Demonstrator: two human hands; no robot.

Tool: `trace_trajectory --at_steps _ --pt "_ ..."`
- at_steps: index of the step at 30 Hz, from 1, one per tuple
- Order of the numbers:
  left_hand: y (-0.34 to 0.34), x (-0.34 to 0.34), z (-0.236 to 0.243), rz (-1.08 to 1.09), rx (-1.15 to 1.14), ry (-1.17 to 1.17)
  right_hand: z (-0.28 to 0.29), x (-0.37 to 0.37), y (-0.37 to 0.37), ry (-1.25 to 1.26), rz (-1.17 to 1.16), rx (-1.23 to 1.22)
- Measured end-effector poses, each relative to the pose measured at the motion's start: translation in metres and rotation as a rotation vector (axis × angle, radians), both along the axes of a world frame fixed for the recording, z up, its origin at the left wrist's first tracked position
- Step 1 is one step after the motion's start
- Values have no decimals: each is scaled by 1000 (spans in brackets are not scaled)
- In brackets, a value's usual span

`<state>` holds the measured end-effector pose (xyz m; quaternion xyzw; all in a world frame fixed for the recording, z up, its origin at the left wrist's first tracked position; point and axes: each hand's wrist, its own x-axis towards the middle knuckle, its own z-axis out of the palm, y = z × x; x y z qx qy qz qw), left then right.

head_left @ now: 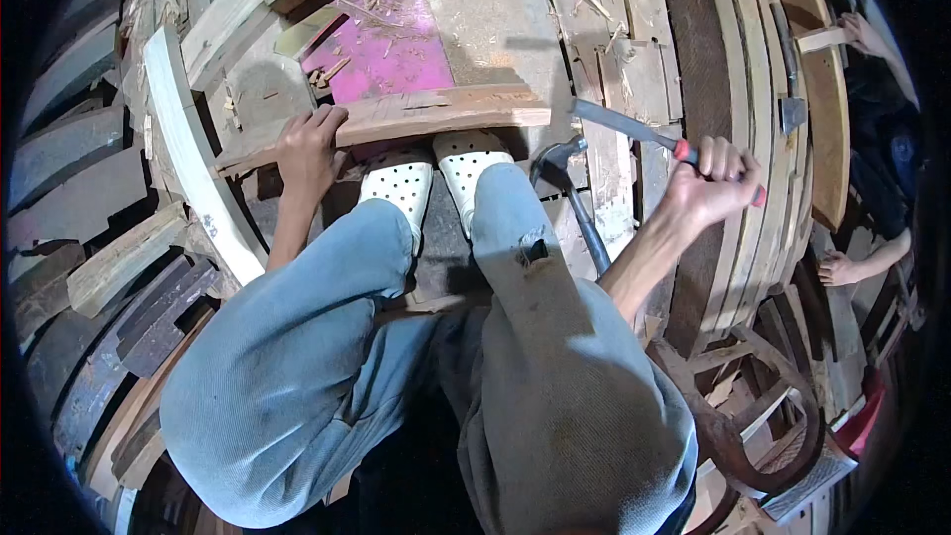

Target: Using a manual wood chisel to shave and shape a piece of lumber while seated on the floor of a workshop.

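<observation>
Fingers of right hand [713,178] curled tight round handle of flat-bladed tool [624,123]. Fingers of left hand [310,147], close together, gripped wooden board [446,113] near left end. Board ran crosswise just beyond white clogs [398,184]; hammer [586,223] lay to right.

A rough brown plank [436,116] runs crosswise, a red-handled flat chisel [626,124] held slantwise near its right end.

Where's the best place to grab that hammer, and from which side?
Probably the handle, coming from the right: it's long and slim, slanting down and right from the chunky head, and the trouser leg crowds its left side.
</observation>
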<state>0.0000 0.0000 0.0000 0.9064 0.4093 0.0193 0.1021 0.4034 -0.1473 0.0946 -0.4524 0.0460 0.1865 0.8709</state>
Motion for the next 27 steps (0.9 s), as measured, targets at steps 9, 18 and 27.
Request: trace_trajectory --at_steps 9,18,27 --pt "2 -6 0 22 -5 -28 -44 -35 33 43 20 -124" --pt "1 0 -1 43 -21 -28 -12 -10 11 2 -28 -108" --pt "2 -1 -3 45 -28 -2 -40 -39 34 24 77 -87"
